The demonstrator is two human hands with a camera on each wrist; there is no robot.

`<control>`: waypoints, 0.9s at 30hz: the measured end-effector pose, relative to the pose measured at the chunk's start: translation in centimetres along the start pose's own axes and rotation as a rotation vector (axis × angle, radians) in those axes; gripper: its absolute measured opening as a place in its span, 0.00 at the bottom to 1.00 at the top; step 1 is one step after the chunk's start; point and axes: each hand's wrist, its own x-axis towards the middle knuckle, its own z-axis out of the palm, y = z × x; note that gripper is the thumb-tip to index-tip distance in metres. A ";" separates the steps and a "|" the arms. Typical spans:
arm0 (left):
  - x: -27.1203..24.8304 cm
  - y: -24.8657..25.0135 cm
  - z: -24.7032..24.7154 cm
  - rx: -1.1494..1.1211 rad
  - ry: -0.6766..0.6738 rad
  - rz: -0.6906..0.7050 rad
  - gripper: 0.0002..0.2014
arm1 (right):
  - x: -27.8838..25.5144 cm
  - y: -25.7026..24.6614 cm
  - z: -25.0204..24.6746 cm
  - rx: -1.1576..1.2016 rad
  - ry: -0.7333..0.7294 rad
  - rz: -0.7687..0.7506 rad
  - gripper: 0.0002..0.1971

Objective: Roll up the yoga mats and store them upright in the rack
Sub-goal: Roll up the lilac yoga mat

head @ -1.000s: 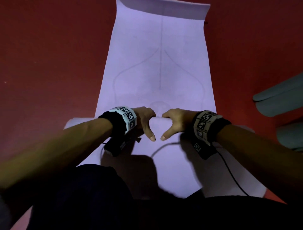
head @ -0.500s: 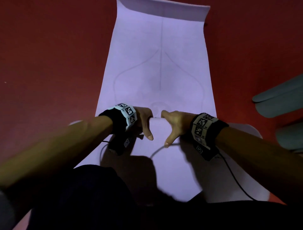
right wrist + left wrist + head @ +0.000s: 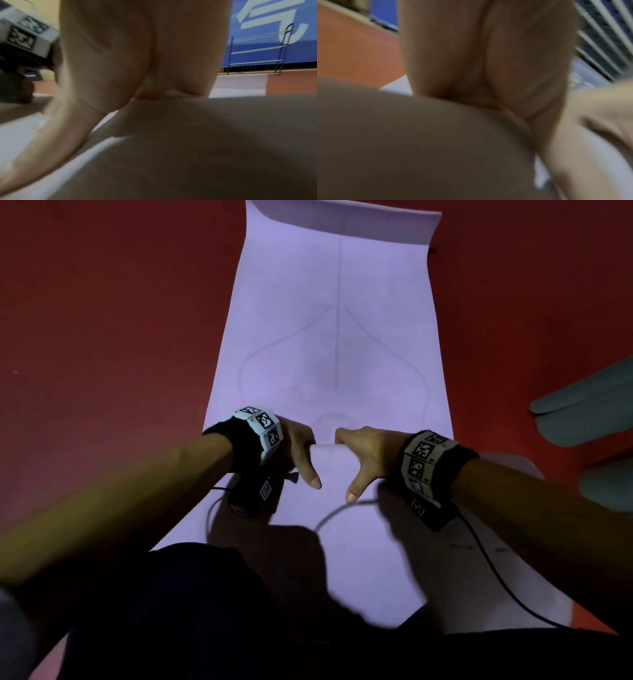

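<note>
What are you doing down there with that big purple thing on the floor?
A person is rolling up a purple yoga mat on the red floor. The left hand and right hand grip the fold of the mat side by side, near its middle. Most of the mat is still flat ahead. A wire rack stands beyond it, by a blue wall.

Pale lilac yoga mat (image 3: 329,337) with faint curved lines, on red floor (image 3: 102,337)

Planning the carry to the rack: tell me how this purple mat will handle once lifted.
The purple mat is likely floppy: it bends over where the left hand and right hand hold it. Its far end curls up, so it may spring open. Probably light, being thin.
</note>
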 end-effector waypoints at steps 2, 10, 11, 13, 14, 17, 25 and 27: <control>0.3 -0.1 0.4 0.102 0.030 0.001 0.22 | 0.2 -0.3 0.3 -0.030 -0.011 -0.008 0.44; 1.2 1.9 1.8 0.513 0.365 0.012 0.33 | 0.3 0.9 -1.3 0.080 -0.084 0.086 0.27; 1.0 2.2 1.9 0.516 0.329 0.031 0.35 | 0.2 1.0 -1.3 0.060 -0.101 0.096 0.29; 0.7 2.3 1.6 0.385 0.265 0.058 0.35 | 0.1 1.1 -1.1 0.023 -0.099 0.097 0.34; 0.7 2.0 1.3 0.234 0.228 0.041 0.34 | 0.1 1.1 -1.0 0.020 -0.084 0.088 0.35; 0.5 1.1 0.8 -0.032 0.078 0.003 0.29 | 0.0 0.9 -0.6 0.000 -0.047 0.049 0.38; 1.5 1.5 1.1 0.291 0.189 -0.010 0.27 | -0.2 0.5 -0.5 0.098 -0.034 0.061 0.25; 1.6 1.7 1.3 0.333 0.253 -0.017 0.29 | -0.1 1.0 -0.8 0.192 -0.091 0.089 0.18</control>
